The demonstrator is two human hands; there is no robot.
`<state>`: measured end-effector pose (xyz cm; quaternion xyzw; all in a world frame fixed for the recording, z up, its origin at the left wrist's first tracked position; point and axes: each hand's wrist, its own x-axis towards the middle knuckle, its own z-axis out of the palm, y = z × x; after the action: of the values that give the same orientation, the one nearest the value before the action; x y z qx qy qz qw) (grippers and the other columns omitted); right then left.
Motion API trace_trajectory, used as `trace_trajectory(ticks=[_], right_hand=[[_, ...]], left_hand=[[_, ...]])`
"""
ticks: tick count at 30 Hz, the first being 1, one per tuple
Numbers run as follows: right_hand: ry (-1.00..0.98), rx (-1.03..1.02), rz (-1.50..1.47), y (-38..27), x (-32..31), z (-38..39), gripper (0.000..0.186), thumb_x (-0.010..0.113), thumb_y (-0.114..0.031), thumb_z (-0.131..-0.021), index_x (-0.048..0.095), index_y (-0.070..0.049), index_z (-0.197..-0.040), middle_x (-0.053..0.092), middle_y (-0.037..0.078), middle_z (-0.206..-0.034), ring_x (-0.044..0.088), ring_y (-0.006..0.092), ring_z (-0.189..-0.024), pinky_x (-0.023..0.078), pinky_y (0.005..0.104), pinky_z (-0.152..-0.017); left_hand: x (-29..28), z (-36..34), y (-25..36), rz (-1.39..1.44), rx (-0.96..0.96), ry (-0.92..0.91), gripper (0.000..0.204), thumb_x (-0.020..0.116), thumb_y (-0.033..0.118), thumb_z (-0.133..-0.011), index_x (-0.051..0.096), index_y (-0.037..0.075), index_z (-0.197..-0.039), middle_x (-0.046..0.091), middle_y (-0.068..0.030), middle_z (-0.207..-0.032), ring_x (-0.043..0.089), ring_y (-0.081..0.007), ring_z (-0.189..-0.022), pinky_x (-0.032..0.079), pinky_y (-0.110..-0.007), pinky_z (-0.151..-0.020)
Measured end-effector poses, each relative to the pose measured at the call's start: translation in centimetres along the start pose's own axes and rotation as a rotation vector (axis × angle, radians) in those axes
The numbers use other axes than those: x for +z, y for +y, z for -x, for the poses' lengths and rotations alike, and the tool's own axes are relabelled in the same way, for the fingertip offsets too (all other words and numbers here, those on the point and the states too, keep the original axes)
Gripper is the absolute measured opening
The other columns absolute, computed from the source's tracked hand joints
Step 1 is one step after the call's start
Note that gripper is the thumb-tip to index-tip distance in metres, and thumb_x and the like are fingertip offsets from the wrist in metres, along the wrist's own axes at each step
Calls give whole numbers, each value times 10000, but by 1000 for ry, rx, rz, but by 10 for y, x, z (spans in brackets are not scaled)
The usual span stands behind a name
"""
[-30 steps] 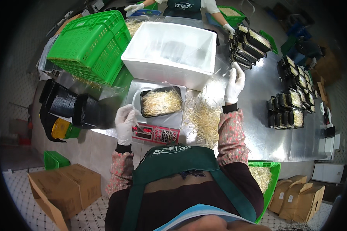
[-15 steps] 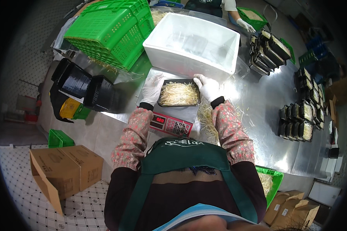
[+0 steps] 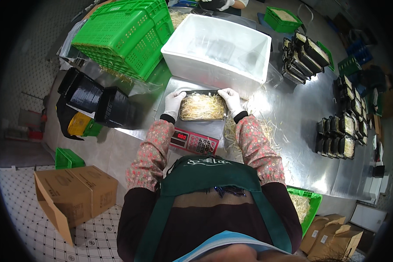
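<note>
One sprout-filled tray (image 3: 202, 107) over the scale (image 3: 194, 140), ends gripped by left hand (image 3: 174, 103) and right hand (image 3: 232, 100) — filled trays (image 3: 347, 126) already stand on the surface (image 3: 301, 148); nested black trays (image 3: 85, 96) and loose sprouts (image 3: 267, 128) appear unused.

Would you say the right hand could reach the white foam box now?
Probably yes: the right hand holds the black tray, but the white foam box stands just beyond, with nothing visible between.

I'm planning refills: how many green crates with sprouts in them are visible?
2: near crate at lower right, far crate at upper right. Others may be hidden.
</note>
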<state>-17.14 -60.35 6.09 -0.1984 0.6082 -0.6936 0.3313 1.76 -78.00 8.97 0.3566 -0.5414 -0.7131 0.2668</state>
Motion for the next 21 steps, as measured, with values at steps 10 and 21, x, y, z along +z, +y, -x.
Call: trace_trajectory(ticks=[10, 21], right_hand=[[-279, 398, -210, -35, -25, 98, 168, 653, -123, -907, 495, -69, -920, 681, 159, -838, 718, 264, -690, 578, 321, -475], [-24, -6, -390, -69, 1, 162, 200, 624, 21, -862, 435, -36, -896, 660, 192, -745, 679, 215, -570, 542, 279, -425]], left_hand=[[-30, 97, 16, 221, -392, -135, 142, 666, 89, -880, 549, 89, -960, 648, -79, -899, 683, -249, -798, 606, -401, -671], [59, 114, 33, 279, -27, -79, 319, 612, 87, -925, 490, 16, -1211, 585, -87, -1145, 602, -214, -1016, 570, -441, -812]])
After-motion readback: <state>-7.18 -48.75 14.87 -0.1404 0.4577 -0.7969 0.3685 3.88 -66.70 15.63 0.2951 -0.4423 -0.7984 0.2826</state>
